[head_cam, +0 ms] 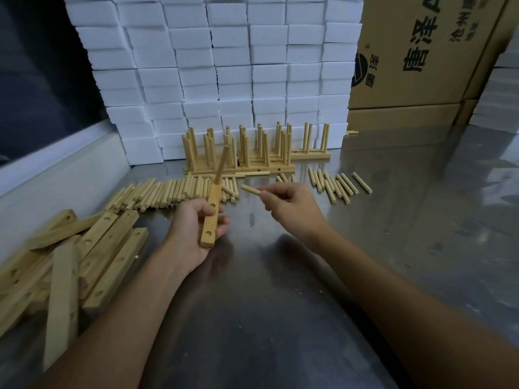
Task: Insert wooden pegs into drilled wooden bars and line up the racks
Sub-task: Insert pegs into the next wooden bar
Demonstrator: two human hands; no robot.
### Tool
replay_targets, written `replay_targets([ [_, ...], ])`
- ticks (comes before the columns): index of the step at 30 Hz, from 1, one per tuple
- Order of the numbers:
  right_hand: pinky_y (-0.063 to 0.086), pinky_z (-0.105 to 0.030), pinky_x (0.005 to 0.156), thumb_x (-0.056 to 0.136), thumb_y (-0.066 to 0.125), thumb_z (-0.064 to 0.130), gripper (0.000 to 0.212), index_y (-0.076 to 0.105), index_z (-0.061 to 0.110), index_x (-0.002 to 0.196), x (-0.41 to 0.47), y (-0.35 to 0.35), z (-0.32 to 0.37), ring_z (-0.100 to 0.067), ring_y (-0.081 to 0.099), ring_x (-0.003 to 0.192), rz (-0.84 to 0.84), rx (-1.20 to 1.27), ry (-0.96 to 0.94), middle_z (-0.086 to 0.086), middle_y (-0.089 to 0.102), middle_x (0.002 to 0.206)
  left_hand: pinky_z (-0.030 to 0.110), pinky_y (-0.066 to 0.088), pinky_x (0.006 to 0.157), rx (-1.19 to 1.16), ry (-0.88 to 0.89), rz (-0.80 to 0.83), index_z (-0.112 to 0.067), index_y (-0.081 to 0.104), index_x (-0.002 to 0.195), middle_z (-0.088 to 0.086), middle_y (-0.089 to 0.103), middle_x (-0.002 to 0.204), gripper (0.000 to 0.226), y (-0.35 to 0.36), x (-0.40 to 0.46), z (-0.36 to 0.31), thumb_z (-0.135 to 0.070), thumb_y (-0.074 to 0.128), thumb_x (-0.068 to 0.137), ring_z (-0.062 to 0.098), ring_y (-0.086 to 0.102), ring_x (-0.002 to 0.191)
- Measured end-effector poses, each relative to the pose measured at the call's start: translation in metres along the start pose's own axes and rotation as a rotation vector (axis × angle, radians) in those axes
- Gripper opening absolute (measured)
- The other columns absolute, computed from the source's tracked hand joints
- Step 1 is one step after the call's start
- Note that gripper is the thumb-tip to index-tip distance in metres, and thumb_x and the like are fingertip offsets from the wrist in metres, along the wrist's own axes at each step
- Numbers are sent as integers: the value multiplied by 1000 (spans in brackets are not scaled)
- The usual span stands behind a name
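A: Status? Left hand (196, 223) has its grip around a drilled bar (211, 217), one peg (221, 164) seated at the far end; two near holes look empty.

B: Right hand (289, 203) pinches a loose peg (250, 190) just beside the bar. Finished racks (252, 153) lined up far centre.

A: Remaining: bar pile (70, 262) near left, pegs (168, 192) scattered behind. Table (280, 304) open near centre and right.

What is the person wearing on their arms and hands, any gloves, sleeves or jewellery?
Nothing shows: the left hand and right hand are bare, with no gloves, rings or watch in view. Both forearms are uncovered as far as the picture's lower edge, so no sleeve appears.
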State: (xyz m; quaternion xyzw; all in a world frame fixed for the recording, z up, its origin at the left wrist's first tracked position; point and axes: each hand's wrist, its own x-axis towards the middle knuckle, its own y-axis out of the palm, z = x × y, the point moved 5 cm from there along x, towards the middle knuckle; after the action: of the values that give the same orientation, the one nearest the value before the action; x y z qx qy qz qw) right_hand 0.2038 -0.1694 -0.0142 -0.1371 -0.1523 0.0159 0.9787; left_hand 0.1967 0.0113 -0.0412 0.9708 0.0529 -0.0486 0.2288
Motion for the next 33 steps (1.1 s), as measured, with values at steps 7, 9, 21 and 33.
replay_targets([
  [7,47,-24,60,90,68,8,9,73,5,97,1,-3,-9,-8,53,55,-21,538,270,0,62,67,18,44,40,-44,-38,9,-6,58,104,8,72,76,17,10,-5,3,-10,42,100,16,67,58],
  [9,47,-21,57,89,68,6,8,72,4,96,1,-2,-9,-7,52,53,-26,673,313,0,60,66,18,42,37,-22,-38,25,-12,56,110,6,77,92,17,12,-5,5,-14,41,103,19,69,61],
  [21,55,-22,70,96,64,17,19,67,4,109,1,2,-8,-13,70,83,-35,666,230,-6,72,92,17,22,28,17,-75,89,-6,52,106,9,59,69,16,28,-7,17,-14,38,104,13,43,39],
  [33,60,-28,72,91,70,6,7,73,2,96,-4,-1,14,-26,73,78,-42,74,-170,-14,74,87,20,28,35,164,52,81,-6,61,106,9,53,77,18,36,-10,24,-5,44,102,15,46,47],
])
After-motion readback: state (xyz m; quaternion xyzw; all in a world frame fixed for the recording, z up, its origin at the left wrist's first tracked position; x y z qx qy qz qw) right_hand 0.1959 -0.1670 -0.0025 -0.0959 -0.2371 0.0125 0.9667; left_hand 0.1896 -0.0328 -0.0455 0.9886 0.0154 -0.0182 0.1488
